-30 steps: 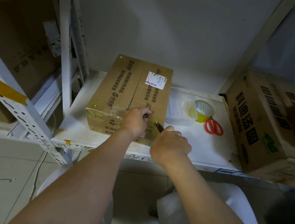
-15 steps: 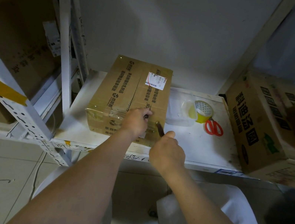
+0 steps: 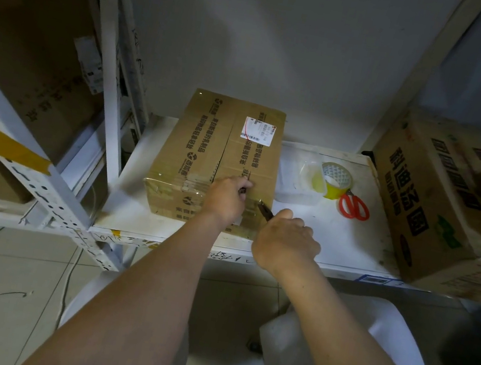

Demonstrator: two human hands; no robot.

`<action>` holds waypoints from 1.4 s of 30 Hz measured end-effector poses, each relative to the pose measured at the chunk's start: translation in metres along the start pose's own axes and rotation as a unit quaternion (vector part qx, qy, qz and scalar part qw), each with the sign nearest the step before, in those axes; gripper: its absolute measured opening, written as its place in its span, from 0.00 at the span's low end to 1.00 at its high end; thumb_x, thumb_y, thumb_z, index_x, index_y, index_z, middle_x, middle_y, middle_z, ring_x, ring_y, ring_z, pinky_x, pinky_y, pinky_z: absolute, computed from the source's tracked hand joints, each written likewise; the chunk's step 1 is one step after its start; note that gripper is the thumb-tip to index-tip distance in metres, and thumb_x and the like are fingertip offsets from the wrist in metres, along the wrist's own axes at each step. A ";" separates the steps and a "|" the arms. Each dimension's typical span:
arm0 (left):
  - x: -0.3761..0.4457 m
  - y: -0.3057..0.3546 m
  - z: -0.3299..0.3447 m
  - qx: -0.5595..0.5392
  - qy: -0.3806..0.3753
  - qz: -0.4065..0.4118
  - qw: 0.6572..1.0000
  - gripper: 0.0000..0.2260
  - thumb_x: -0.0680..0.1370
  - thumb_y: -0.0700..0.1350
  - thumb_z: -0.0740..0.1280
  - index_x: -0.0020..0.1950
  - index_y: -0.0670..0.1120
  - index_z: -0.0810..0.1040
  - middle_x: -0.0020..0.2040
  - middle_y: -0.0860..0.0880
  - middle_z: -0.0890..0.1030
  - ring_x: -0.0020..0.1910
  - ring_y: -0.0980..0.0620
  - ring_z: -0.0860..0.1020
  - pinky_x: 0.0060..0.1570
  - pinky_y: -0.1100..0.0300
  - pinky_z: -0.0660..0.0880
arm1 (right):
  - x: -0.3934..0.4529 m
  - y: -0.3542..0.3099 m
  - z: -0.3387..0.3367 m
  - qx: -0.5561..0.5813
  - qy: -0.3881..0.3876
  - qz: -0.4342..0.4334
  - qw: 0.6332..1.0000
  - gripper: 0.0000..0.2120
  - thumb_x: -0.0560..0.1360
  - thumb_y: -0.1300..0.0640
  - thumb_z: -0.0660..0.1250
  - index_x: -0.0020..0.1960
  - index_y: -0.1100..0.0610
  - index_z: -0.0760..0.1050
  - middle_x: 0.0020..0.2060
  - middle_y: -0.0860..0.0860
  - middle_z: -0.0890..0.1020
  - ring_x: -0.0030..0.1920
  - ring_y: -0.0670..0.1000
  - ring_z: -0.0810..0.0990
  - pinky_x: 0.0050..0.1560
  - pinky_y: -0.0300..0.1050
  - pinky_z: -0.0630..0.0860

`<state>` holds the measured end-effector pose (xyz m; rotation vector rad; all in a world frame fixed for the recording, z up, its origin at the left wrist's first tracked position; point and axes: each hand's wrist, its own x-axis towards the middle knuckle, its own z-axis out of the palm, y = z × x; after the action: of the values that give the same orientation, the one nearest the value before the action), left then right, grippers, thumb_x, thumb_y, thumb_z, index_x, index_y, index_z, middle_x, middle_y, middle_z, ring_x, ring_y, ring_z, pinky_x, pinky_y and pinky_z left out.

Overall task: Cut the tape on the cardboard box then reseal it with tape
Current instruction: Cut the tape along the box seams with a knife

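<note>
A taped cardboard box (image 3: 207, 145) with a white label lies on the white shelf (image 3: 334, 242). My left hand (image 3: 225, 199) sits on the box's near top edge, its fingers curled against the cardboard by the centre seam. My right hand (image 3: 287, 238) grips a dark cutting tool (image 3: 264, 210) whose tip touches the tape at the box's near right corner. A roll of clear tape (image 3: 335, 179) on a yellow core stands to the right of the box.
Red-handled scissors (image 3: 354, 206) lie beside the tape roll, and a clear plastic container (image 3: 295, 188) sits between them and the box. A large printed carton (image 3: 426, 207) fills the shelf's right end. White rack posts (image 3: 111, 90) stand at the left. Tiled floor lies below.
My right hand has shifted a little to the right with the tool still at the box's near right corner. My left hand has stayed where it was on the box.
</note>
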<state>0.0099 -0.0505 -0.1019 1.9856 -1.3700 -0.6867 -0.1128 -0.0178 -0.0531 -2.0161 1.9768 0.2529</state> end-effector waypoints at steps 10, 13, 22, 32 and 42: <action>0.000 0.002 -0.002 0.001 -0.006 -0.004 1.000 0.16 0.80 0.36 0.61 0.65 0.47 0.77 0.68 0.47 0.74 0.62 0.48 0.75 0.58 0.62 0.70 | 0.006 -0.008 0.001 -0.030 0.005 0.009 0.999 0.20 0.74 0.53 0.65 0.61 0.57 0.63 0.55 0.56 0.75 0.56 0.54 0.74 0.47 0.47 0.70; -0.001 0.002 -0.001 0.006 -0.008 -0.004 1.000 0.16 0.80 0.36 0.61 0.65 0.47 0.77 0.68 0.48 0.75 0.63 0.48 0.75 0.56 0.64 0.69 | 0.007 -0.008 0.011 -0.018 0.019 0.002 1.000 0.17 0.75 0.53 0.64 0.60 0.57 0.63 0.53 0.55 0.76 0.53 0.54 0.77 0.45 0.45 0.72; -0.002 0.003 -0.001 0.011 -0.009 0.003 1.000 0.16 0.80 0.36 0.61 0.66 0.46 0.77 0.68 0.48 0.75 0.64 0.48 0.75 0.61 0.61 0.70 | 0.004 0.004 0.024 0.097 0.073 -0.045 0.992 0.12 0.76 0.57 0.61 0.57 0.56 0.62 0.52 0.55 0.78 0.50 0.56 0.79 0.42 0.46 0.71; -0.001 0.003 -0.003 0.010 -0.014 0.008 1.000 0.18 0.78 0.33 0.61 0.65 0.46 0.77 0.67 0.48 0.76 0.66 0.48 0.74 0.67 0.58 0.69 | 0.066 0.009 -0.034 0.170 0.157 -0.057 0.971 0.11 0.76 0.58 0.61 0.52 0.59 0.60 0.52 0.60 0.79 0.53 0.63 0.78 0.43 0.48 0.69; 0.002 0.001 0.001 0.009 0.007 0.006 1.000 0.16 0.79 0.36 0.63 0.65 0.47 0.77 0.67 0.48 0.75 0.63 0.50 0.76 0.64 0.61 0.71 | 0.138 0.040 -0.012 0.187 0.096 0.038 0.977 0.19 0.76 0.60 0.59 0.65 0.64 0.64 0.58 0.62 0.74 0.58 0.62 0.74 0.52 0.50 0.70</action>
<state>0.0087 -0.0526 -0.1019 1.9914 -1.3828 -0.6566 -0.1487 -0.1516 -0.0919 -1.7800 2.0315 -0.2912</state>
